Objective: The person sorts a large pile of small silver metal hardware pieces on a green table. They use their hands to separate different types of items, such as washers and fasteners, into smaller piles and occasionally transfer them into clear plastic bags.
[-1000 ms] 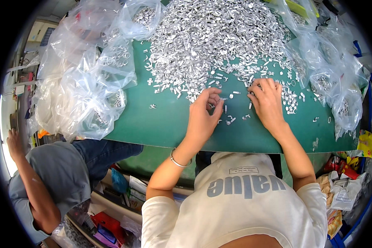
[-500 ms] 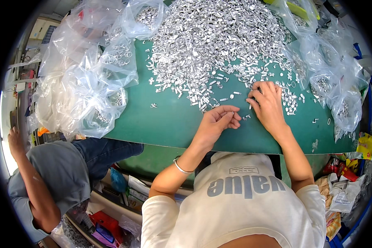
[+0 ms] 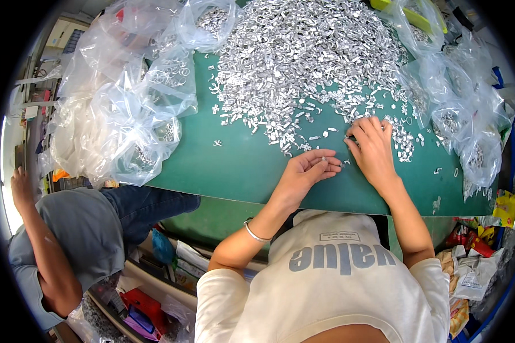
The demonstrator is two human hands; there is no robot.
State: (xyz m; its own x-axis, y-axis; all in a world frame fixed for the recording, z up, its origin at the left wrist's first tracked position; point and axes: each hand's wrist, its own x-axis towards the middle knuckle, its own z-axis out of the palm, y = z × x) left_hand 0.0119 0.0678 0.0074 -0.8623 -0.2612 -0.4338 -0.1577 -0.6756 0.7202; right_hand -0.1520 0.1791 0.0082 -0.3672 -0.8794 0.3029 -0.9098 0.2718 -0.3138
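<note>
LEFT HAND [image 3: 306, 171]: pinches small silver piece [image 3: 324, 159], at 6 o'clock from silver pile [image 3: 303, 63] | RIGHT HAND [image 3: 373, 147]: fingers curled, contents cannot be told | HANDLING: piece probably light, stiff, slippery; grip edges.

Here's the green tabletop [image 3: 234, 166], and what a heap of silvery metal pieces [image 3: 309, 57] sprawling across its far middle! Clear plastic bags [image 3: 106, 123] crowd the left, more bags [image 3: 475, 146] flank the right, one oval ring [image 3: 456, 172] lying loose nearby.
</note>
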